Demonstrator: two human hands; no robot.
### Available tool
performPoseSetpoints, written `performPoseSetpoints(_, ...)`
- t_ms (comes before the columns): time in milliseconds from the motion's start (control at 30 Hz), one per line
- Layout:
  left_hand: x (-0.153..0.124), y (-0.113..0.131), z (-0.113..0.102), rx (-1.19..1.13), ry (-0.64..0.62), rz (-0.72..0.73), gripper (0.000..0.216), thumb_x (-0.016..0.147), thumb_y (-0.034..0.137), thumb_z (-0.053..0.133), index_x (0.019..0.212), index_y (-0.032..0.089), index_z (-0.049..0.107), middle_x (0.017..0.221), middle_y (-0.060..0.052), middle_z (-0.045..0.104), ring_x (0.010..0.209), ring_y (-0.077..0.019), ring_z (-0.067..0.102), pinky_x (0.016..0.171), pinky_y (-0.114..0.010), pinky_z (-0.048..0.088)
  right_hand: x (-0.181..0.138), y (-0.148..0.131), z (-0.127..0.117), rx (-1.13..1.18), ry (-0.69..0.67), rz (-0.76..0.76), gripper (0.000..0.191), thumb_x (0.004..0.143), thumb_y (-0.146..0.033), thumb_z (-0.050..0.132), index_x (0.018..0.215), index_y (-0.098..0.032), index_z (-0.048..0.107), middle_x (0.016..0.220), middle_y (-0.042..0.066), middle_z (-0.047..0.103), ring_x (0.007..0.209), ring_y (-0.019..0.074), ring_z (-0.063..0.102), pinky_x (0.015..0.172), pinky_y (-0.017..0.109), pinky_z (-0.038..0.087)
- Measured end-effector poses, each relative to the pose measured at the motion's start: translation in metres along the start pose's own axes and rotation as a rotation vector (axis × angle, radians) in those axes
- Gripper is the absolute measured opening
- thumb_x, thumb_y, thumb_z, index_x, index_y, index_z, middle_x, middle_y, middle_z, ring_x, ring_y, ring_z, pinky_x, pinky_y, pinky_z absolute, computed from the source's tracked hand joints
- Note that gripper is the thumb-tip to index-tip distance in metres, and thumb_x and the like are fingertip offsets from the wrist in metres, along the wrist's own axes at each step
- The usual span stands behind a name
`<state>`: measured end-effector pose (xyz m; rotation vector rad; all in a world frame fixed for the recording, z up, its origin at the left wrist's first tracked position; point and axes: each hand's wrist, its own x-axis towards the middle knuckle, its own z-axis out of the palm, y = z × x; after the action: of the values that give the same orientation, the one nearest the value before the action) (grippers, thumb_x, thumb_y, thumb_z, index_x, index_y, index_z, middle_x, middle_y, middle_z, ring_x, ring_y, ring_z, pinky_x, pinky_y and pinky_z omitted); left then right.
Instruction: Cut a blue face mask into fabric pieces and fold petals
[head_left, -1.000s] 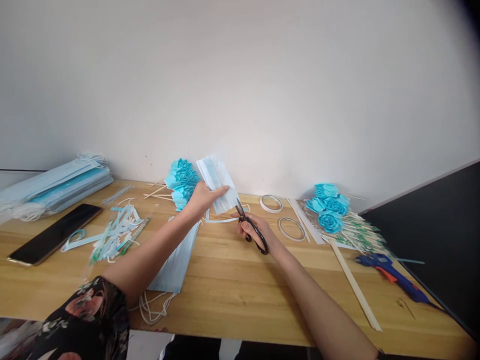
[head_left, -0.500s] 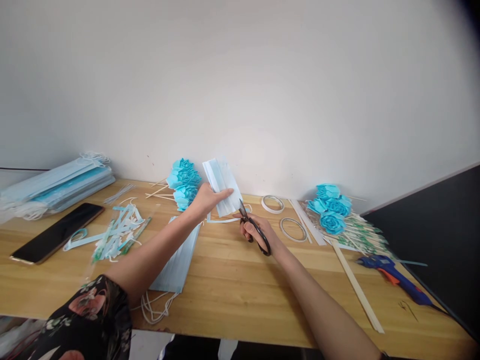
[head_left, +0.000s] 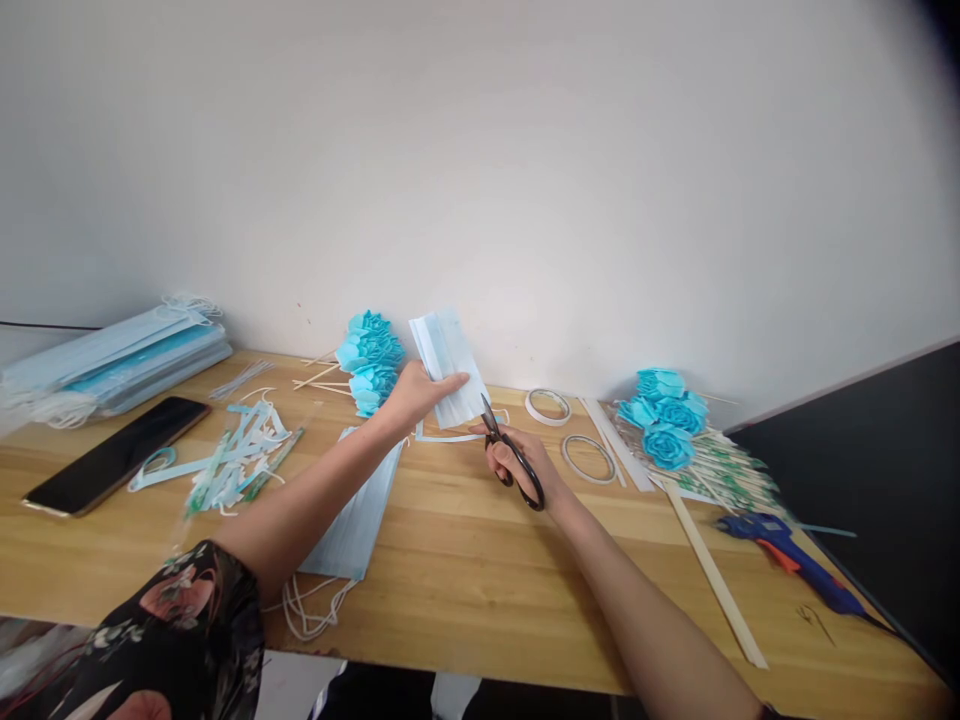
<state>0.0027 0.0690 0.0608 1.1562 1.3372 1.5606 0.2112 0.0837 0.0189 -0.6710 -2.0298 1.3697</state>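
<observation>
The fingers (head_left: 448, 381) of the left hand (head_left: 418, 392) were pinching the lower edge of a pale blue face mask (head_left: 448, 358), with the thumb across its near face. They held it upright and tilted, clear of the bench (head_left: 480, 570). At four o'clock from that hand, the fingers (head_left: 501, 456) of the right hand (head_left: 521, 458) were curled through the black loops of a pair of scissors (head_left: 510, 452). The blade tips met the mask's lower right corner; how far the blades stood apart could not be told.

Under the mask, a thin cut strip (head_left: 448, 438) lay on the bench. A flat mask (head_left: 358, 515) rested beneath the left forearm, with white ear loops (head_left: 306, 612) trailing off at its six o'clock end. At ten o'clock from the left hand, a bunch of blue paper roses (head_left: 369, 358) leaned near the wall.

Two tape rolls (head_left: 547, 405) lay just beside the right hand at two o'clock. Beyond them at three o'clock lay more blue roses on sticks (head_left: 667, 418), a long wooden slat (head_left: 712, 578) and a blue glue gun (head_left: 787, 558).

Well out at nine o'clock lay a heap of blue and white offcuts (head_left: 234, 458), a dark phone (head_left: 112, 455) and a stack of masks (head_left: 112, 355).
</observation>
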Motion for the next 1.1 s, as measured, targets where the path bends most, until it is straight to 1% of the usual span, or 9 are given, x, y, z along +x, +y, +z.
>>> performPoseSetpoints(200,-0.002,0.005,0.0,-0.068,0.007,-0.028,0.053,0.054,0.044,0.083,0.091,0.008,0.071,0.1,-0.015,0.073,0.096,-0.0326,0.067,0.081,-0.04,0.056,0.0,-0.001,0.0,0.005,0.0,0.006,0.058,0.086,-0.056,0.051,0.119,-0.01,0.061,0.062,-0.002,0.049,0.049,0.0091,0.045,0.047,0.022,0.035)
performPoseSetpoints(367,-0.003,0.007,0.0,-0.156,0.009,-0.053,0.056,0.051,0.044,0.085,0.093,0.009,0.071,0.102,-0.015,0.073,0.095,-0.0309,0.068,0.084,-0.04,0.054,0.0,-0.006,0.0,0.027,0.041,0.047,0.057,0.084,-0.056,0.053,0.115,-0.009,0.062,0.061,-0.001,0.05,0.05,0.0093,0.046,0.047,0.022,0.035)
performPoseSetpoints(500,-0.002,0.005,-0.001,-0.106,-0.001,-0.057,0.054,0.052,0.044,0.084,0.09,0.008,0.071,0.099,-0.016,0.073,0.094,-0.0311,0.068,0.082,-0.039,0.055,0.0,-0.006,0.001,0.039,0.027,0.041,0.058,0.084,-0.056,0.054,0.117,-0.009,0.062,0.06,-0.002,0.049,0.049,0.009,0.044,0.045,0.022,0.035)
performPoseSetpoints(767,0.004,-0.006,-0.003,-0.016,0.025,0.001,0.05,0.058,0.045,0.081,0.092,0.009,0.071,0.101,-0.015,0.073,0.096,-0.0322,0.068,0.079,-0.038,0.056,-0.001,-0.003,0.0,-0.004,0.04,0.049,0.058,0.083,-0.056,0.054,0.116,-0.009,0.064,0.059,-0.002,0.048,0.048,0.0092,0.044,0.044,0.022,0.036)
performPoseSetpoints(933,0.004,-0.007,-0.002,0.017,0.033,0.018,0.049,0.06,0.046,0.079,0.091,0.009,0.072,0.099,-0.015,0.074,0.095,-0.0322,0.068,0.078,-0.038,0.056,-0.002,-0.005,0.0,-0.028,0.047,0.069,0.058,0.082,-0.056,0.054,0.115,-0.009,0.065,0.058,-0.002,0.047,0.048,0.0093,0.043,0.043,0.021,0.036)
performPoseSetpoints(1100,0.002,-0.005,-0.001,0.003,0.066,0.031,0.05,0.06,0.047,0.079,0.092,0.009,0.071,0.101,-0.015,0.073,0.095,-0.0319,0.068,0.077,-0.036,0.056,-0.002,-0.01,0.002,-0.007,0.048,0.1,0.06,0.081,-0.057,0.054,0.115,-0.008,0.064,0.057,-0.003,0.046,0.047,0.0085,0.042,0.043,0.021,0.035)
